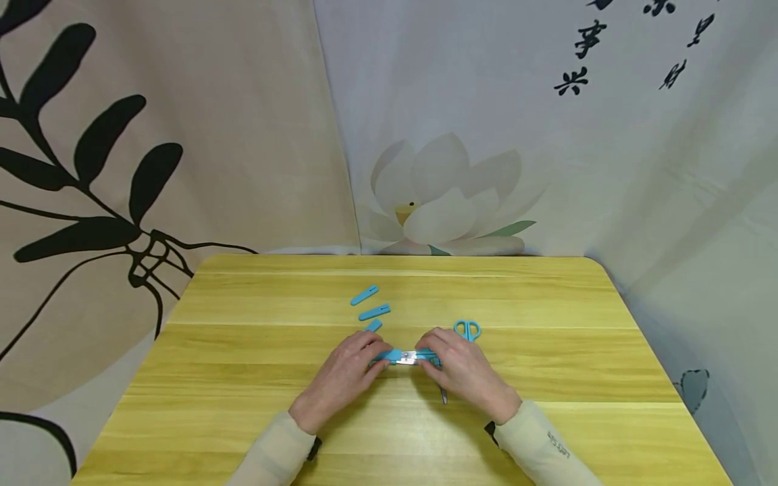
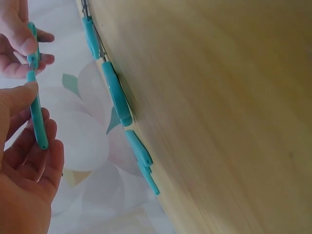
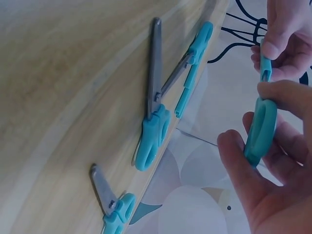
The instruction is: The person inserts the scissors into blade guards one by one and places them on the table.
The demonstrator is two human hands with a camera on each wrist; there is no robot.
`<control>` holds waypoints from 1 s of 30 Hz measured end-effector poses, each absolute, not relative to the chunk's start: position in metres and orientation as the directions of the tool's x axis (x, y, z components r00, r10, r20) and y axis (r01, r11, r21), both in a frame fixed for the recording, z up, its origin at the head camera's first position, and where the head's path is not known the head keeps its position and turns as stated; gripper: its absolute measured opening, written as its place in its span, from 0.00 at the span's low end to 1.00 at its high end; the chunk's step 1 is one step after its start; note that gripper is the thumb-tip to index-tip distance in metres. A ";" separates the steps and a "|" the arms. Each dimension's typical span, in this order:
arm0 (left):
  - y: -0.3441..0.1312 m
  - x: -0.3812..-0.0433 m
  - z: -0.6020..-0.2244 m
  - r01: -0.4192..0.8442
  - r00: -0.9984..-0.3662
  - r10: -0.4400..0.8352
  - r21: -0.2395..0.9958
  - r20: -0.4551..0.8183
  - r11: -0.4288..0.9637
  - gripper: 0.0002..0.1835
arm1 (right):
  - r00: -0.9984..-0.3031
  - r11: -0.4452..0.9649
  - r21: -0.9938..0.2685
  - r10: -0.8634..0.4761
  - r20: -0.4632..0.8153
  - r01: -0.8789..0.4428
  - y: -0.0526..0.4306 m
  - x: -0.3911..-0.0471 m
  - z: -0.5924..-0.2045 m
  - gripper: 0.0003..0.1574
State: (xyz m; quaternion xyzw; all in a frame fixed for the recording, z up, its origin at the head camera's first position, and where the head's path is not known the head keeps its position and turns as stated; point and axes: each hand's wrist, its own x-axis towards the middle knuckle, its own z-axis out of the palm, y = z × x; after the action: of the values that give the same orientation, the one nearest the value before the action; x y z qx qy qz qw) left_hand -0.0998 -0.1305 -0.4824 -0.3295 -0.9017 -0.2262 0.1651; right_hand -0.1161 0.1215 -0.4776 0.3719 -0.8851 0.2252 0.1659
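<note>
My left hand (image 1: 346,368) pinches a slim blue blade cover (image 2: 38,119) between thumb and fingers. Opposite it, my right hand (image 1: 464,368) grips the blue handles of a pair of scissors (image 3: 263,129). A short length of shiny blade (image 1: 406,358) shows between the hands in the head view, with the cover at its left end. Both items are held in line, above the table. The thumb and fingers hide part of the handles.
Beyond the left hand lie loose blue blade covers (image 1: 374,312), one partly hidden by that hand. Other blue-handled scissors (image 1: 467,329) lie on the wooden table (image 1: 243,405) behind and under the right hand. A patterned curtain (image 1: 255,121) hangs behind the table.
</note>
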 end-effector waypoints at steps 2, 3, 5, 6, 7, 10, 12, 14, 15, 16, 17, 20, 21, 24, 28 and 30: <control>-0.130 -0.100 -0.483 0.673 -0.722 0.523 0.287 0.453 0.681 0.09 | -0.669 0.623 -0.274 -0.584 0.461 -0.733 0.121 -0.116 -0.478 0.17; -0.130 -0.100 -0.483 0.676 -0.719 0.525 0.282 0.456 0.681 0.09 | -0.668 0.622 -0.274 -0.585 0.460 -0.733 0.121 -0.116 -0.477 0.17; -0.130 -0.100 -0.483 0.679 -0.715 0.526 0.279 0.461 0.679 0.09 | -0.666 0.621 -0.272 -0.587 0.460 -0.735 0.120 -0.115 -0.478 0.17; -0.130 -0.100 -0.484 0.680 -0.714 0.526 0.279 0.462 0.678 0.09 | -0.666 0.620 -0.272 -0.587 0.460 -0.736 0.119 -0.115 -0.478 0.17; -0.130 -0.100 -0.484 0.681 -0.713 0.526 0.280 0.463 0.677 0.10 | -0.664 0.619 -0.272 -0.588 0.461 -0.737 0.119 -0.115 -0.478 0.17; -0.130 -0.099 -0.483 0.680 -0.715 0.525 0.285 0.462 0.675 0.09 | -0.660 0.610 -0.277 -0.591 0.464 -0.742 0.118 -0.115 -0.479 0.17; -0.129 -0.099 -0.483 0.681 -0.714 0.526 0.285 0.461 0.675 0.09 | -0.660 0.607 -0.283 -0.591 0.464 -0.742 0.117 -0.114 -0.480 0.17; -0.129 -0.099 -0.483 0.682 -0.713 0.528 0.283 0.460 0.674 0.09 | -0.663 0.604 -0.292 -0.590 0.462 -0.741 0.117 -0.114 -0.479 0.17; -0.128 -0.099 -0.483 0.682 -0.714 0.529 0.284 0.459 0.674 0.09 | -0.665 0.604 -0.297 -0.589 0.459 -0.740 0.117 -0.113 -0.479 0.17; -0.128 -0.099 -0.484 0.681 -0.715 0.529 0.286 0.458 0.674 0.09 | -0.668 0.603 -0.303 -0.589 0.456 -0.738 0.117 -0.113 -0.479 0.16; -0.128 -0.100 -0.484 0.681 -0.716 0.528 0.288 0.456 0.674 0.08 | -0.673 0.604 -0.311 -0.587 0.450 -0.734 0.117 -0.112 -0.478 0.16; -0.128 -0.100 -0.484 0.677 -0.721 0.525 0.297 0.452 0.674 0.08 | -0.686 0.604 -0.332 -0.583 0.436 -0.724 0.117 -0.112 -0.477 0.15; -0.128 -0.100 -0.484 0.675 -0.723 0.523 0.302 0.452 0.673 0.08 | -0.689 0.605 -0.337 -0.582 0.432 -0.722 0.117 -0.112 -0.476 0.15; -0.128 -0.100 -0.485 0.674 -0.724 0.520 0.305 0.454 0.672 0.08 | -0.692 0.605 -0.342 -0.582 0.426 -0.719 0.116 -0.112 -0.475 0.14; -0.128 -0.100 -0.487 0.677 -0.721 0.519 0.304 0.459 0.670 0.08 | -0.687 0.600 -0.340 -0.588 0.427 -0.724 0.115 -0.113 -0.474 0.13; -0.128 -0.100 -0.487 0.678 -0.720 0.518 0.304 0.462 0.669 0.08 | -0.685 0.596 -0.343 -0.590 0.427 -0.726 0.114 -0.113 -0.474 0.13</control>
State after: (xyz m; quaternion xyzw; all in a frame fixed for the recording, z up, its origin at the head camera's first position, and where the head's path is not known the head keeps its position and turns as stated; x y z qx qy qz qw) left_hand -0.0998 -0.1281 -0.4866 -0.3332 -0.8975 -0.2329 0.1708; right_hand -0.1128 0.1138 -0.4737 0.3726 -0.8829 0.2513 0.1359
